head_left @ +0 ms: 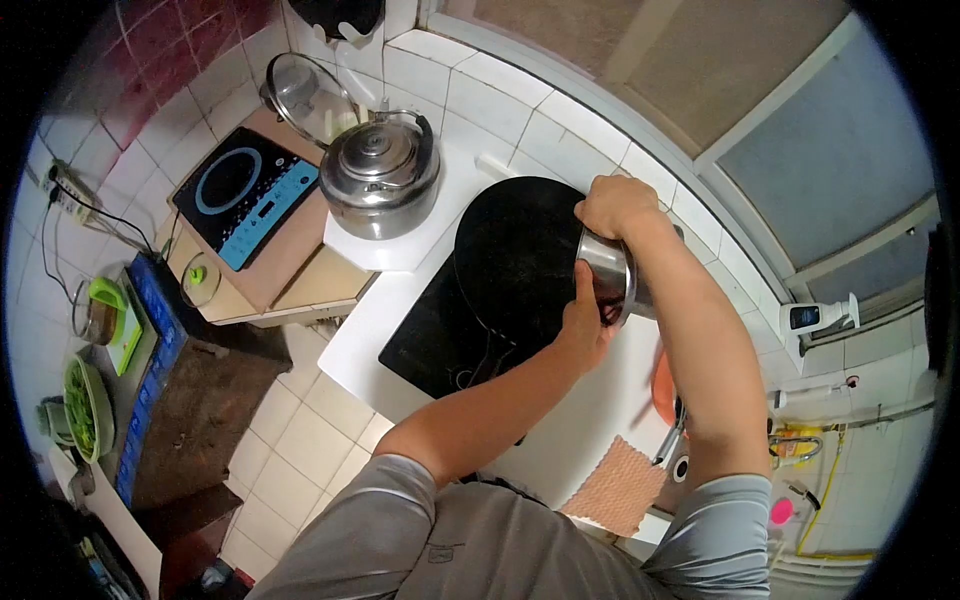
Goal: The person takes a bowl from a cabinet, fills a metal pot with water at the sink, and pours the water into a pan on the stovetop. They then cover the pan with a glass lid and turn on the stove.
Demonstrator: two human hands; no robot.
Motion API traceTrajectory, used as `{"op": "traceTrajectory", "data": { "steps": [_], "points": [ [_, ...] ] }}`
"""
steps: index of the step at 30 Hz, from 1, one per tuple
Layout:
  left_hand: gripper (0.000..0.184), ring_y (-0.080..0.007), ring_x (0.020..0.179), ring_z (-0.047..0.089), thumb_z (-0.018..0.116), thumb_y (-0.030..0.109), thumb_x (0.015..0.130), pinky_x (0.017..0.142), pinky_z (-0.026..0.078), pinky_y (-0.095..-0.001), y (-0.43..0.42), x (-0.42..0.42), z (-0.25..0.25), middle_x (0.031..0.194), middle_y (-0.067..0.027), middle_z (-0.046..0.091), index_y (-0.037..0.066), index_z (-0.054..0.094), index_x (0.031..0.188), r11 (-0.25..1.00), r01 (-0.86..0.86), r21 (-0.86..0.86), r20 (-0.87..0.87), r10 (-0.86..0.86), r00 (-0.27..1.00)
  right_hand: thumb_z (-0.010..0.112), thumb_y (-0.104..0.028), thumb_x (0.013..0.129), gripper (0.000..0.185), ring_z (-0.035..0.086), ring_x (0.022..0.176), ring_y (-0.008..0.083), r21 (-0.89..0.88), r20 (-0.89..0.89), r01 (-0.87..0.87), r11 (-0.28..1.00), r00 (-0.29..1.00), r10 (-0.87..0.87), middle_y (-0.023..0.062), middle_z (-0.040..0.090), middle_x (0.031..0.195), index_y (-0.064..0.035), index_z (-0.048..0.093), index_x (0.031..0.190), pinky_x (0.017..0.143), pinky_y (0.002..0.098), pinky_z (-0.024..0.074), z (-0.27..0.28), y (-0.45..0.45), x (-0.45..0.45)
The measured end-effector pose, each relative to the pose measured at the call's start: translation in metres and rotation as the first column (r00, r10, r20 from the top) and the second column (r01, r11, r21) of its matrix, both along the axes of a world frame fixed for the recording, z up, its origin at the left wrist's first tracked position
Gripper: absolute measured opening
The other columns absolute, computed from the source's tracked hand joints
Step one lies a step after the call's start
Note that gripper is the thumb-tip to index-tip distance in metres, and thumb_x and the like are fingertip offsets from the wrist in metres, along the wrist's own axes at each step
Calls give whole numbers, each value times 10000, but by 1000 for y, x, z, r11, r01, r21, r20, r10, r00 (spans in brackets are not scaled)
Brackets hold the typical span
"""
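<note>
While clasped from two sides, one cylindrical stainless-steel vessel (602, 250), tilted, at the right-hand edge of a black wok (515, 240); overlapping the rim in this view, contact with it impossible to tell. Contents: not clearly visible.

Right hand (618, 207): curled over the vessel's far side, toward the white-tiled wall (500, 105); fingertips largely hidden. Left hand (588, 322): on the near side, one digit laid straight along the steel, the rest wrapped lower down. Grip: vessel pressed between both hands.

Governing relation, by judgement: wok directly to the left of the grip, broad dark interior just beside the vessel. Line from hand to hand: roughly far to near, along the wok's right margin. Wok handle (492, 358): long axis toward the body, lower end close by the left forearm; hand nearer to it, the left. Vessel's own long axis: too foreshortened for certainty.

Support: wok on a black glass hob (425, 340), on a white countertop (350, 360).

Adjacent: stainless-steel kettle (380, 175), left of the wok, well apart from both hands; orange bowl (661, 385), partly hidden behind the right forearm; textured pinkish-brown cloth (618, 485), at the near edge.
</note>
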State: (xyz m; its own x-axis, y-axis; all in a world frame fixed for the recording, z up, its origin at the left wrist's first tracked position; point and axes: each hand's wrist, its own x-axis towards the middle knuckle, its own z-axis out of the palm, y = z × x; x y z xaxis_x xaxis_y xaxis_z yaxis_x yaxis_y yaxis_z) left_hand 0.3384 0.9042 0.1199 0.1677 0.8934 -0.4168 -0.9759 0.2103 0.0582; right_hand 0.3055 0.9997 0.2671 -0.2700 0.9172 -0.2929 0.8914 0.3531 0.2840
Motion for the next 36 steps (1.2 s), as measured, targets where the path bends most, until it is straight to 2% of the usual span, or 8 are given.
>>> {"op": "traceTrajectory", "data": {
  "steps": [9, 14, 19, 24, 29, 31, 34, 36],
  "points": [
    [749, -251, 1140, 468, 608, 540, 809, 898, 452, -369, -2, -25, -3, 1269, -110, 447, 30, 357, 1298, 995, 89, 43, -403, -65, 913, 506, -284, 788, 366, 601, 990, 328, 43, -387, 140, 989, 915, -112, 205, 631, 1018, -14, 662, 980, 836, 387, 474, -14, 8, 47],
    [621, -243, 1058, 512, 692, 331, 809, 870, 437, -359, 22, -60, 2, 1166, -116, 539, 31, 411, 1274, 948, 117, 296, -920, 250, 301, 509, -262, 766, 353, 619, 787, 365, -27, -878, 190, 981, 465, -114, 252, 628, 800, 49, 655, 842, 743, 401, 477, -48, 11, 113],
    [890, -325, 1193, 430, 581, 545, 822, 923, 405, -408, 37, -85, 85, 1318, -260, 406, -33, 216, 1393, 901, 387, 198, -980, 181, 81, 516, -145, 774, 348, 610, 641, 234, -72, -992, 320, 945, 73, -101, 167, 635, 772, 12, 617, 1067, 613, 344, 499, -35, -30, 145],
    [791, -306, 1143, 465, 572, 421, 867, 919, 405, -384, 30, -44, 130, 1304, -251, 420, -18, 201, 1409, 839, 491, 237, -961, 278, -11, 491, -76, 788, 372, 576, 660, 162, -202, -979, 474, 857, -127, -160, 104, 620, 821, 6, 592, 1137, 580, 309, 520, -13, -67, 187],
    [622, -374, 1123, 519, 596, 276, 833, 933, 414, -366, 28, 22, 107, 1208, -320, 500, -119, 396, 1271, 789, 514, 337, -871, 468, -148, 469, -92, 800, 333, 591, 667, 177, -37, -996, 547, 836, 42, -72, 129, 624, 820, 58, 591, 1071, 552, 305, 492, -3, -115, 260],
    [611, -386, 1108, 520, 605, 246, 817, 929, 418, -394, -1, 64, 117, 1149, -342, 516, -116, 402, 1266, 762, 555, 334, -920, 391, 16, 474, -97, 793, 330, 591, 660, 172, 115, -976, 596, 795, 218, -23, 133, 627, 818, 65, 594, 1054, 554, 306, 488, -18, -129, 308],
    [612, -331, 983, 591, 586, 247, 843, 854, 459, -378, -25, 144, 87, 1088, -271, 573, -71, 335, 1302, 737, 545, 399, -797, 573, -191, 503, -136, 761, 356, 626, 813, 277, 126, -977, 642, 756, 211, -16, 216, 645, 865, 48, 602, 1049, 757, 359, 466, -20, -183, 369],
    [576, -408, 973, 588, 562, 217, 843, 846, 460, -435, -54, 198, 80, 1046, -306, 569, -45, 305, 1288, 733, 614, 293, -899, 430, -84, 496, -112, 769, 345, 613, 808, 247, 171, -972, 626, 760, 234, 26, 192, 645, 884, 49, 595, 1058, 765, 347, 456, -40, -211, 429]
  ]
}}
